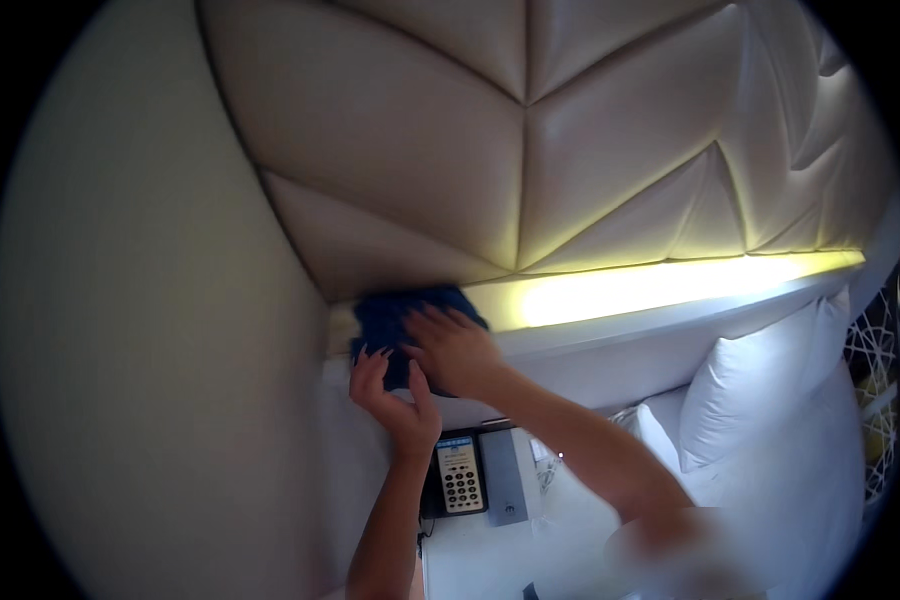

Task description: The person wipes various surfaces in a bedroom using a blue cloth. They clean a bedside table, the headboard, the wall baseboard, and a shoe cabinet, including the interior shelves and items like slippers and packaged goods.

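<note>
A dark blue cloth (378, 312) lies bunched on the left end of the ledge (590, 332) below the padded headboard. My right hand (457, 350) rests on top of it, fingers spread and lying over the fabric. At the cloth's lower left edge is my left hand (395, 405), its fingers bent upward and the thumb held apart. Its fingertips reach the cloth, with blue fabric showing between them and the thumb. Part of the cloth is hidden under my right hand.
A beige padded headboard (410, 130) rises behind the ledge, and a plain wall (150, 300) stands at the left. A strip light (670, 285) glows along the ledge. Below are a telephone (460, 475), a grey folder (505, 480) and white pillows (755, 390) on a bed.
</note>
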A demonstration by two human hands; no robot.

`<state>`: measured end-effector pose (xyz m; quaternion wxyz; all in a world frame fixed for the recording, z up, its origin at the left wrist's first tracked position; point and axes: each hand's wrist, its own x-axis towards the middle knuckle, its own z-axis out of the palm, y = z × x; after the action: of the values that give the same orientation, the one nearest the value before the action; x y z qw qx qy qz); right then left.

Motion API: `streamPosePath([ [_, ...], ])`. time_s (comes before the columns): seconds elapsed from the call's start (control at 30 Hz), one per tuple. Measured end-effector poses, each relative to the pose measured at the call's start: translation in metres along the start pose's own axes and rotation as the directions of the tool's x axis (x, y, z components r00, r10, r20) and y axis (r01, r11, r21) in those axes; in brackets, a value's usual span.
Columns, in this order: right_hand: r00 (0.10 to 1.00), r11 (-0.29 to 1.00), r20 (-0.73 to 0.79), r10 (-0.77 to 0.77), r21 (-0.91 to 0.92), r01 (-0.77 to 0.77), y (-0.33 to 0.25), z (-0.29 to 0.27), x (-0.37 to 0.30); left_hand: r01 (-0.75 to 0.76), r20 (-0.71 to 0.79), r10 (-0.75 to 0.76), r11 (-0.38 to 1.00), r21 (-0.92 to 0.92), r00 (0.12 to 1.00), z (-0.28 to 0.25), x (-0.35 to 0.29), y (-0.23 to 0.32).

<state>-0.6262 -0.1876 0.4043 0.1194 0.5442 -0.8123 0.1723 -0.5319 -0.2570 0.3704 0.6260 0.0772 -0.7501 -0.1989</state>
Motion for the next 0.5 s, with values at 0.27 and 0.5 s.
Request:
streamPosePath([
  [0.27, 0.983, 0.963, -0.167, 0.075, -0.244, -0.115, 0.114, -0.034, -0.107, -0.168, 0.027, 0.175, 0.871, 0.462, 0.984, 0.059, -0.013, -0.004],
  [0.5, 0.936, 0.993, -0.339, -0.095, -0.096, 0.066, 0.075, -0.020, -0.080, -0.235, 0.130, 0.196, 0.800, 0.552, 0.972, 0.055, -0.016, -0.020],
])
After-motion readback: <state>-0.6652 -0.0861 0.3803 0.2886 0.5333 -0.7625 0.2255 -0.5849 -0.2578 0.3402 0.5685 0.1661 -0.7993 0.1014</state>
